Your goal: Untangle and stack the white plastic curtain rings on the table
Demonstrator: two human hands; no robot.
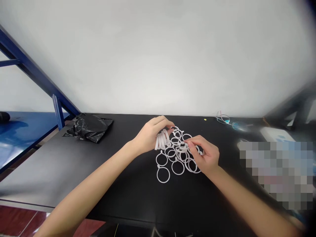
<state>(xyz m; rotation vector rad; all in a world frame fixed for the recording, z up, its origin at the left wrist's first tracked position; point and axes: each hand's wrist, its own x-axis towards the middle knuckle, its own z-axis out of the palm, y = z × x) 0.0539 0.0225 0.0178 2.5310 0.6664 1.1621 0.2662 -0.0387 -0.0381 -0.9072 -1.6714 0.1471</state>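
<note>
My left hand (156,131) is closed around a stack of white curtain rings (162,140), which hang side by side below its fingers. More white rings, each with a small eyelet, lie in a loose, overlapping pile (178,167) on the black table. Over the right side of that pile is my right hand (204,151), its thumb and forefinger pinched together at a ring (182,148). The fingertips partly cover what they grip. One separate ring (163,174) lies flat at the near edge of the pile.
A crumpled black plastic bag (90,126) lies at the back left of the black table (118,194). Eyeglasses (223,119) rest at the back right. A blurred, pixelated item (278,174) is at the far right. Blue metal framing (32,72) and a blue surface (19,131) stand left.
</note>
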